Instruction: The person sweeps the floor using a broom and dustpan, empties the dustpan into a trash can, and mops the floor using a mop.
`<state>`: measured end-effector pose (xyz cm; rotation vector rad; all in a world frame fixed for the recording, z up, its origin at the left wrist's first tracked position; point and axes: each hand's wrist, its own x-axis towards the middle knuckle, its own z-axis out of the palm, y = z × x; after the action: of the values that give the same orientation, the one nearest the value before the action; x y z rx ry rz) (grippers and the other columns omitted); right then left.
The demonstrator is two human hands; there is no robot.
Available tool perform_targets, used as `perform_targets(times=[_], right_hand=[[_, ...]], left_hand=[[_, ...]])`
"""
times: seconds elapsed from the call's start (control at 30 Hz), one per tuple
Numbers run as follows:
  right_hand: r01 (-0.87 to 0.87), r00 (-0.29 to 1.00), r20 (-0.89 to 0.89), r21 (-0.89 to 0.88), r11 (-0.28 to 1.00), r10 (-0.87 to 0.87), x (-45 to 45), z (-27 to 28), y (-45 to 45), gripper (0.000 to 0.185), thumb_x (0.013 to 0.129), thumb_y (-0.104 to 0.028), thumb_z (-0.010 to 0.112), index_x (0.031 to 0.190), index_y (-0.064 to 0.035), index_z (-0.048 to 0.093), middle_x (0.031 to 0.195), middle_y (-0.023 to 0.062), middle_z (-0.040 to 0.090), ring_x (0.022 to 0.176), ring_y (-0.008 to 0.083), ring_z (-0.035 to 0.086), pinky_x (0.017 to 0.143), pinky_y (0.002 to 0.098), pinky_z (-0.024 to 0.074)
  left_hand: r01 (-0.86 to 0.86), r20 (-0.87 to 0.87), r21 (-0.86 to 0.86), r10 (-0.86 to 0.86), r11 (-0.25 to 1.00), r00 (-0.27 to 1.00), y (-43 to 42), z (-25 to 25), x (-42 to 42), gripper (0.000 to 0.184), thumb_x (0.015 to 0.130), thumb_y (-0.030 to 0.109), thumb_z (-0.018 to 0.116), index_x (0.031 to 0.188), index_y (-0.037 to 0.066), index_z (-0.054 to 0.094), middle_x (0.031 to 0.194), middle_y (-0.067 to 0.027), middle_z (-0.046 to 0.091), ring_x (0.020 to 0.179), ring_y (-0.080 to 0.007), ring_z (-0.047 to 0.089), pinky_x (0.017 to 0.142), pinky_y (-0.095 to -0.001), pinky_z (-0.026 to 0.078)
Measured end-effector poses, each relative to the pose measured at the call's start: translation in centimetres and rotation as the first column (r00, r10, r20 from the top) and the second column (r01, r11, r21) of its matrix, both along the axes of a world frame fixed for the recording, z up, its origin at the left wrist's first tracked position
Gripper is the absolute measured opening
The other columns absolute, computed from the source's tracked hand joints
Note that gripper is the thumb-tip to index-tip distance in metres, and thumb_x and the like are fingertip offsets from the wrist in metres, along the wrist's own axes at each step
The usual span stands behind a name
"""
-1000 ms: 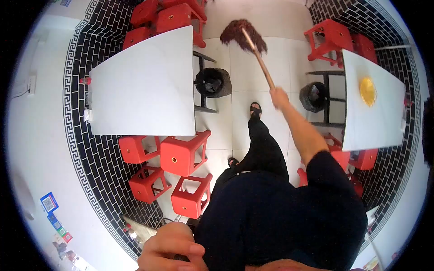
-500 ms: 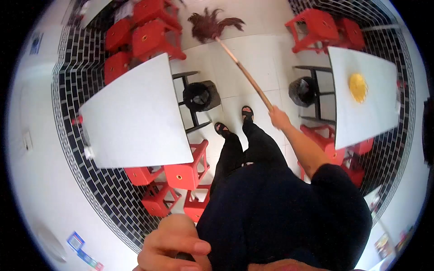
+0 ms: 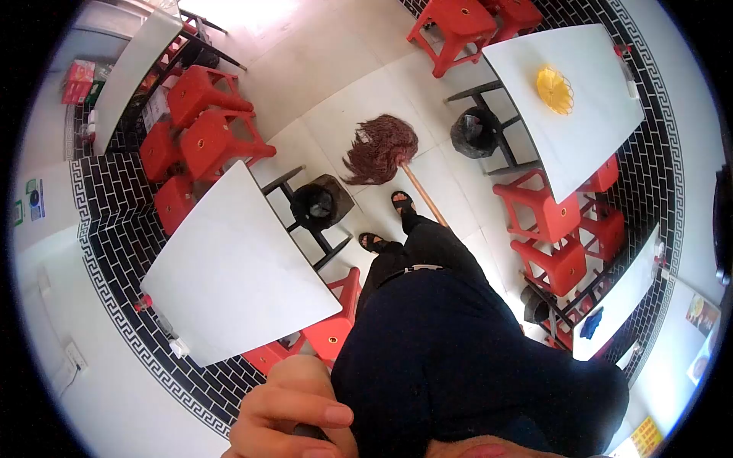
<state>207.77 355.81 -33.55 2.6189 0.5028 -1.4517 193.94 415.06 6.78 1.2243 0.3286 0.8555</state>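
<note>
In the head view, a stringy maroon mop (image 3: 380,149) is spread on smooth tiles (image 3: 397,88), its wooden handle (image 3: 422,192) partly hidden; the left hand (image 3: 294,412) is curled, hold unclear, and the hidden right hand's grip cannot be told.

Four white tabletops (image 3: 237,275), one mop (image 3: 382,145), one yellow basket (image 3: 556,90), one blue cloth (image 3: 591,323). Two sandals (image 3: 372,242) show, on two feet, and one hand (image 3: 294,408). Two black bins (image 3: 340,195) stand out plainly. Red stools (image 3: 217,140) come to at least twelve, six on each side; where they overlap or run under the tabletops, more stools and bins may go uncounted.
</note>
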Motion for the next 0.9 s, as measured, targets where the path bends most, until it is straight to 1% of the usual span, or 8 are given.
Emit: perform_targets(times=[0.1, 0.17, 0.23, 0.37, 0.43, 0.5, 0.63, 0.9], right_hand=[[-0.105, 0.994, -0.005, 0.235, 0.966, 0.109, 0.9, -8.5, 3.0, 0.065, 0.098, -0.058, 0.046, 0.092, 0.0045, 0.066, 0.093, 0.0321, 0.068, 0.089, 0.0504, 0.066, 0.081, 0.0542, 0.0518], [0.087, 0.994, -0.074, 0.099, 0.991, -0.079, 4.8, -19.7, 7.6, 0.069, 0.098, -0.059, 0.043, 0.090, 0.0054, 0.066, 0.089, 0.0324, 0.067, 0.088, 0.0493, 0.066, 0.081, 0.0529, 0.0509], [0.116, 0.983, -0.152, 0.085, 0.990, -0.103, 11.7, -13.6, 24.1, 0.079, 0.098, -0.068, 0.036, 0.078, 0.0021, 0.068, 0.076, 0.0236, 0.069, 0.071, 0.0381, 0.069, 0.071, 0.0507, 0.0537], [0.189, 0.975, -0.169, 0.266, 0.945, -0.148, 21.9, -17.3, 45.9, 0.083, 0.095, -0.075, 0.037, 0.055, -0.0048, 0.059, 0.049, 0.0113, 0.057, 0.048, 0.0273, 0.062, 0.053, 0.0450, 0.0509], [0.165, 0.985, -0.103, 0.300, 0.939, -0.140, 25.2, -14.6, 55.2, 0.076, 0.097, -0.065, 0.043, 0.061, -0.0010, 0.061, 0.053, 0.0144, 0.059, 0.050, 0.0275, 0.063, 0.050, 0.0450, 0.0518], [0.405, 0.913, -0.085, 0.317, 0.858, -0.400, 26.3, -13.5, 59.4, 0.067, 0.099, -0.057, 0.048, 0.074, 0.0025, 0.065, 0.062, 0.0194, 0.063, 0.052, 0.0299, 0.065, 0.051, 0.0458, 0.0533], [0.043, 0.981, 0.162, 0.369, 0.929, -0.110, 27.5, -14.1, 51.7, 0.062, 0.099, -0.054, 0.049, 0.084, 0.0038, 0.067, 0.069, 0.0233, 0.066, 0.055, 0.0325, 0.067, 0.052, 0.0463, 0.0544], [0.030, 0.991, 0.128, 0.043, 0.999, -0.036, 9.5, -8.8, 19.6, 0.059, 0.101, -0.051, 0.041, 0.095, 0.0025, 0.065, 0.093, 0.0311, 0.067, 0.089, 0.0474, 0.067, 0.078, 0.0569, 0.0521]], left_hand=[[-0.131, -0.017, 0.043, 0.132, 0.990, 0.991, -0.4, -0.6, 0.1, 0.044, 0.105, 0.051, 0.043, 0.132, 0.019, 0.057, 0.124, -0.0135, 0.058, 0.115, -0.0391, 0.056, 0.086, -0.0516, 0.049], [-0.230, -0.038, 0.074, 0.233, 0.970, 0.972, -1.1, -0.7, 1.2, 0.040, 0.106, 0.046, 0.045, 0.132, 0.018, 0.056, 0.123, -0.0131, 0.057, 0.114, -0.0380, 0.056, 0.087, -0.0514, 0.049], [-0.422, -0.175, 0.315, 0.489, 0.850, 0.855, -1.5, -0.5, 2.4, 0.034, 0.104, 0.037, 0.051, 0.132, 0.018, 0.054, 0.122, -0.0110, 0.057, 0.112, -0.0335, 0.057, 0.085, -0.0500, 0.050], [-0.348, -0.285, 0.559, 0.568, 0.753, 0.772, -1.7, -1.1, 1.7, 0.031, 0.099, 0.029, 0.059, 0.129, 0.019, 0.055, 0.123, -0.0083, 0.056, 0.114, -0.0288, 0.057, 0.095, -0.0480, 0.047], [-0.452, -0.252, 0.038, 0.446, 0.891, 0.859, -2.0, 0.5, 3.2, 0.030, 0.095, 0.029, 0.065, 0.122, 0.020, 0.058, 0.123, -0.0056, 0.057, 0.116, -0.0258, 0.056, 0.108, -0.0460, 0.037], [-0.423, -0.251, 0.197, 0.463, 0.884, 0.850, -1.9, -0.3, 3.1, 0.028, 0.096, 0.028, 0.065, 0.121, 0.020, 0.059, 0.123, -0.0065, 0.057, 0.116, -0.0266, 0.055, 0.108, -0.0459, 0.037], [-0.363, -0.230, 0.334, 0.448, 0.870, 0.864, -2.0, -0.6, 0.7, 0.026, 0.100, 0.028, 0.061, 0.123, 0.016, 0.058, 0.124, -0.0086, 0.056, 0.114, -0.0307, 0.054, 0.094, -0.0475, 0.048], [-0.246, -0.062, 0.234, 0.267, 0.941, 0.962, -1.0, 0.5, 1.1, 0.029, 0.101, 0.025, 0.060, 0.129, 0.017, 0.056, 0.125, -0.0090, 0.056, 0.113, -0.0323, 0.054, 0.087, -0.0487, 0.052]])
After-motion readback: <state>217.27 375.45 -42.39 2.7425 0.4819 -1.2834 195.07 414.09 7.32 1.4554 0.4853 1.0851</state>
